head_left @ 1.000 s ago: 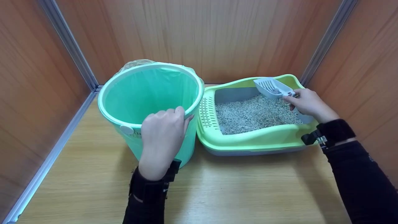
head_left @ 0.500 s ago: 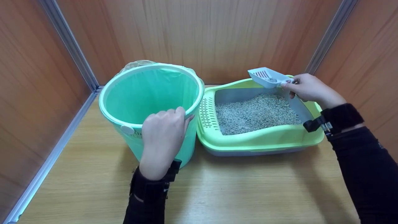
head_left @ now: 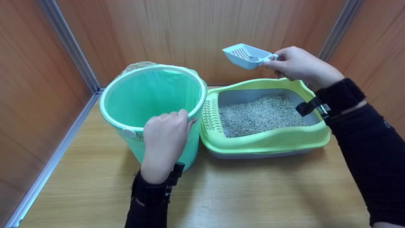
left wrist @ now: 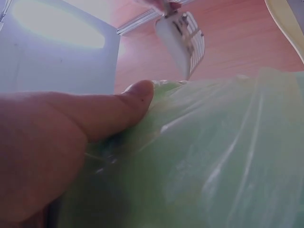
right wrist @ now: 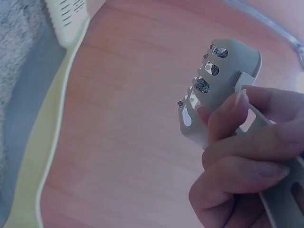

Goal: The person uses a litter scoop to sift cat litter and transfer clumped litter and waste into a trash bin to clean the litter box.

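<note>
One slotted, pale-blue plastic scoop [head_left: 246, 59] bearing grey clumps [head_left: 253, 58] hangs higher than the wavy-rimmed lime litter box [head_left: 259, 142] — its handle [right wrist: 281, 205] held by the right hand [head_left: 303, 66], fingers curled. Grainy grey litter [head_left: 261, 114] lies inside. Alongside, the left hand [head_left: 165, 139] grips the rim [head_left: 115, 121] of a round green bin [head_left: 190, 152] — its liner [head_left: 142, 91] thin, wrinkled plastic.

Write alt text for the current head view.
A person's right hand holds up a pale blue slotted scoop. The left hand grips a lined green bin at its near edge, beside a litter tray of gray granules.
</note>
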`<state>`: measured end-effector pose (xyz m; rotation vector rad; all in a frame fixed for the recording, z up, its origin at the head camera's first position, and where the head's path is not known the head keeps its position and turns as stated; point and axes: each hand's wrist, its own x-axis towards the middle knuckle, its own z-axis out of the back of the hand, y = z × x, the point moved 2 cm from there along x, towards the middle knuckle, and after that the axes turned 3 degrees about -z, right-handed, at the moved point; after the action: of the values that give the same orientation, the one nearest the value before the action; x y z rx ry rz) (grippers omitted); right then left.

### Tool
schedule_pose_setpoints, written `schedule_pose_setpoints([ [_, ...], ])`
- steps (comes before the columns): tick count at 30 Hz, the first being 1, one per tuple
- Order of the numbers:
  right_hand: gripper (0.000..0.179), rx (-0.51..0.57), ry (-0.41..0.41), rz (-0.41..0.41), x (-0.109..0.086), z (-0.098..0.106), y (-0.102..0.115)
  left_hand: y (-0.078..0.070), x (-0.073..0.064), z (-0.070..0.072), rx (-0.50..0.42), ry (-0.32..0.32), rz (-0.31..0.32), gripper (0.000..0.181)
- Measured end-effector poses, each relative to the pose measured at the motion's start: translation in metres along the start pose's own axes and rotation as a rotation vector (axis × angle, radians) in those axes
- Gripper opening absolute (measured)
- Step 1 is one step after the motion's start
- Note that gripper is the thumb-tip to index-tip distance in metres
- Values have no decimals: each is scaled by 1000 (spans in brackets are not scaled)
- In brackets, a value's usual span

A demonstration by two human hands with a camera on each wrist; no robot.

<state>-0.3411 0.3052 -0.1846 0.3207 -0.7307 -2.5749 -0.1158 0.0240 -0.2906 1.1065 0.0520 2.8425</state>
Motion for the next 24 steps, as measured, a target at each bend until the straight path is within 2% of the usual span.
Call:
schedule_pose_setpoints([
  [6,38,15,4,103,-3,-16,41,-2,-1,2,33,20,-1,53],
  [13,32,-27,3,253,-13,-48,85,-5,-3,6,32,31,0,53],
  [17,29,-54,-18,310,-14,-69,106,-6,-5,9,38,25,6,52],
  [21,32,-173,-105,371,-14,-88,123,-7,-6,9,42,29,14,50],
  [24,35,-345,-221,486,-13,-102,132,-8,-6,9,49,24,19,49],
])
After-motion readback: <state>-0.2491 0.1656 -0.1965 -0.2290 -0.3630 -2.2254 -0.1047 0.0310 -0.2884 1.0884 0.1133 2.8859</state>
